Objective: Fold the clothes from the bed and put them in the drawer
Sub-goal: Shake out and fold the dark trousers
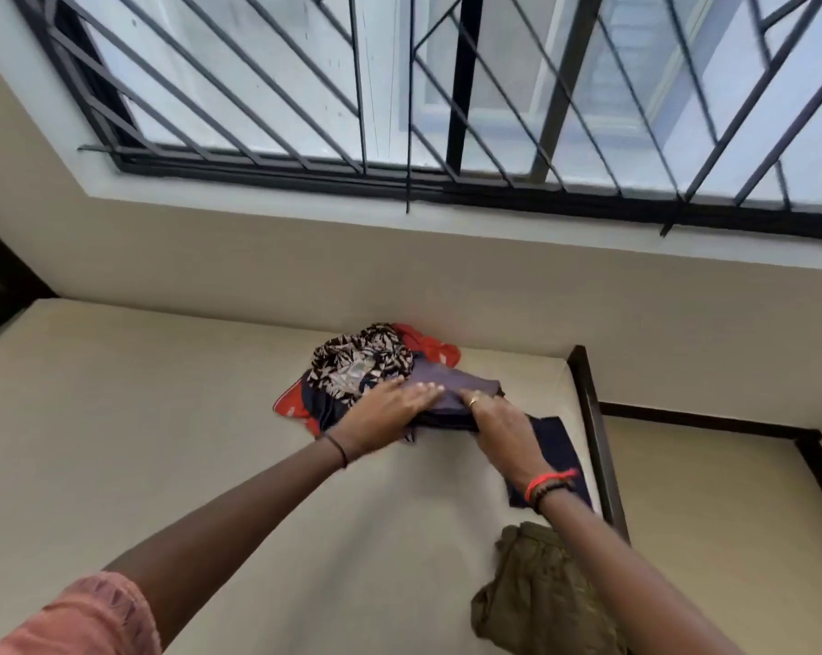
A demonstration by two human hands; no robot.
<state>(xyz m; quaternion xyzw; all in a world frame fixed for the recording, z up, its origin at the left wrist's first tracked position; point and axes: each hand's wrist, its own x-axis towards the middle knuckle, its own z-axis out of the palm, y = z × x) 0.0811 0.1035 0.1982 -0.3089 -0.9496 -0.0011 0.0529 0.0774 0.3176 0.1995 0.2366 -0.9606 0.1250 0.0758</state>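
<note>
Flatly, left hand (395,408) presses straight fingers on the smooth grey folded garment (451,387); right hand (494,420) rests there, its grip unclear

The left hand (396,408) and the right hand (496,420) lie on a folded grey-purple garment (454,386) beside the clothes pile (359,361), far on the bed (163,418).

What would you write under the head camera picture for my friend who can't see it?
The left hand and right hand press on a folded grey garment on a beige bed, beside a heap of unfolded clothes. A barred window is above.
</note>
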